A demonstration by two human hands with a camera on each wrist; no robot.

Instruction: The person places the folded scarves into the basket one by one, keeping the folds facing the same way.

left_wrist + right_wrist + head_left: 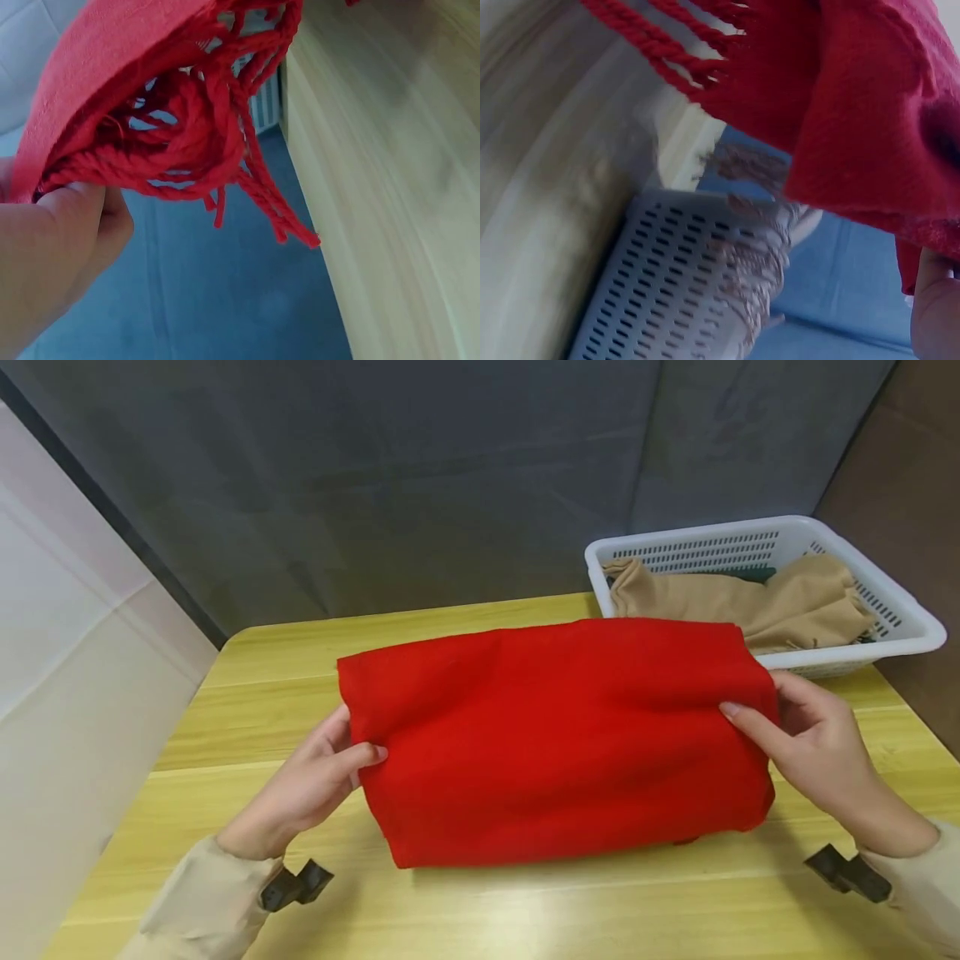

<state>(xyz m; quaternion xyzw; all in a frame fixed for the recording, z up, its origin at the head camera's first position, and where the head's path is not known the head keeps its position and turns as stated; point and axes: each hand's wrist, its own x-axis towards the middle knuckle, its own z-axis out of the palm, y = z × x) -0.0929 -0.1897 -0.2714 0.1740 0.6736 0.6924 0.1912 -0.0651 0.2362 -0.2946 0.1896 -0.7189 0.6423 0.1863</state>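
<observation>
A folded red scarf [562, 743] is stretched between both hands above the wooden table. At its left edge my left hand [311, 785] pinches the cloth, thumb on the near face and fingers behind. My right hand [817, 743] grips the opposite edge the same way, its thumb lying on the front. Twisted red fringe [187, 142] bunches inside the fold beside the left hand in the left wrist view. More fringe [667, 52] hangs from the scarf in the right wrist view, where only part of the right hand [937, 311] shows.
A white perforated basket [911, 618] stands at the table's back right, partly behind the scarf. In it lie a tan fringed cloth [810, 602] and something dark green [753, 574]. Grey fabric [375, 485] rises behind the wooden table [262, 693]; a pale panel borders the left.
</observation>
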